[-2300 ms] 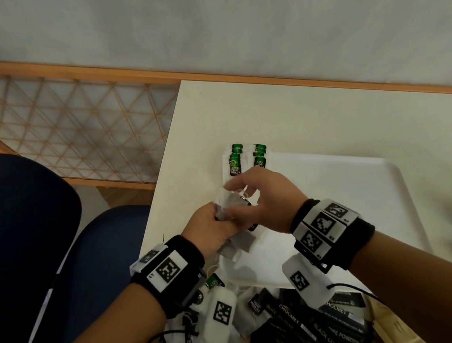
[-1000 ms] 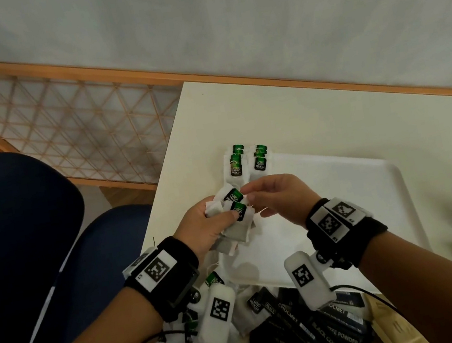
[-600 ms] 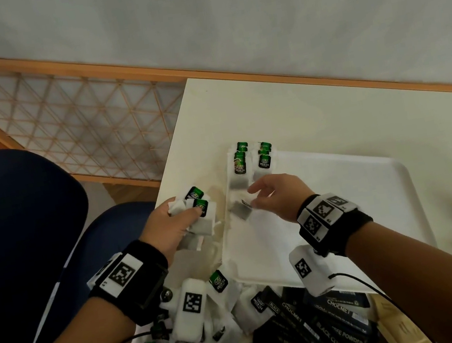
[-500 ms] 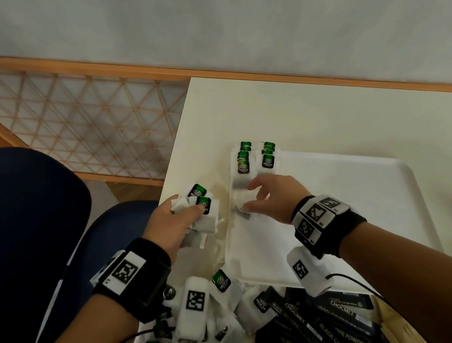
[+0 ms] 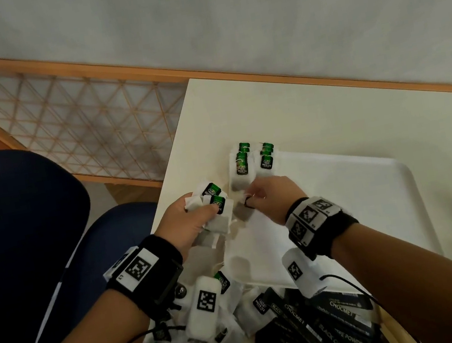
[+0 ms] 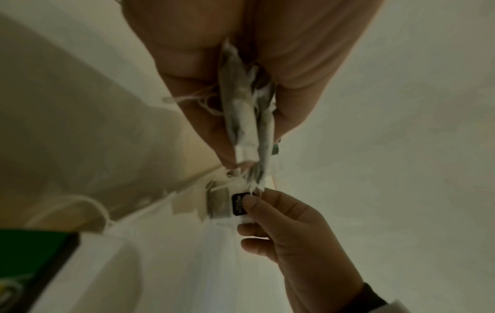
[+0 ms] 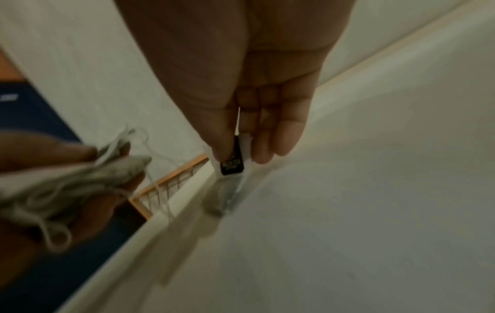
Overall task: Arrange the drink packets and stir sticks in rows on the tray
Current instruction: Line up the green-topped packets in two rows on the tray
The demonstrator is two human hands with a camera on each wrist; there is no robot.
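— Tea bag status?
— I see my right hand pinching its tag at the white tray's left rim, below the placed tea bags.
— Left hand?
— Clutching a bunch of tea bags over the bench, just beside the tray.

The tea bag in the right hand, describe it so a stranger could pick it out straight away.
Find the white tray on the table, then its near-left part, below two columns of green-tagged tea bags. The right hand pinches one tea bag by its tag there; the left hand grips a bunch.
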